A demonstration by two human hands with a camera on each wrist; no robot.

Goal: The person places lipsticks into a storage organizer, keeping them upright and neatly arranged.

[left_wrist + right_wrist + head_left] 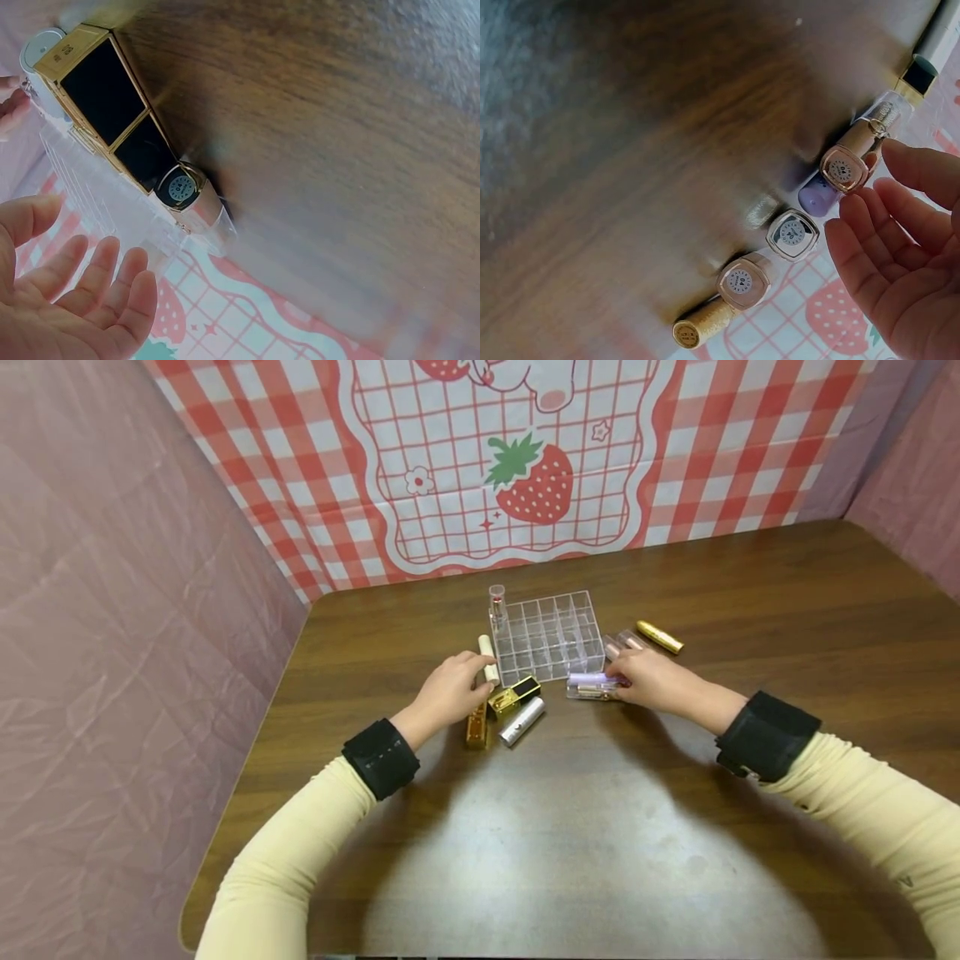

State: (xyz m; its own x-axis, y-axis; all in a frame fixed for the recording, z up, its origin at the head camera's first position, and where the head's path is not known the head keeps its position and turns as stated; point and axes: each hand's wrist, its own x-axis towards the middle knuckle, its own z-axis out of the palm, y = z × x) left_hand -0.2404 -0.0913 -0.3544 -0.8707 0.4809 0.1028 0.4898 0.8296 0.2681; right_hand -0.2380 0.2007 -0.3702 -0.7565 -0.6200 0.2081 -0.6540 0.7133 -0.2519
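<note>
My left hand (453, 689), fingers loosely bent, hovers by a cream lipstick tube (487, 660) and holds nothing. Below it lie a gold lipstick case (477, 727), a gold-and-black lipstick (515, 696) and a silver tube (522, 722). In the left wrist view that palm (67, 315) faces up, apart from the black-windowed case (105, 94). My right hand (651, 678) reaches over a lilac tube (588, 679) and a clear-capped lipstick (592, 692). In the right wrist view its fingertips (855, 206) lie right at the ends of these two, thumb and fingers apart.
A clear compartment organizer (551, 639) stands at the table's middle, one clear-capped lipstick (497, 602) upright in its back left corner. Pinkish lipsticks (630, 641) and a gold bullet-shaped tube (660, 637) lie to its right. A strawberry-print checked cloth (525, 485) hangs behind.
</note>
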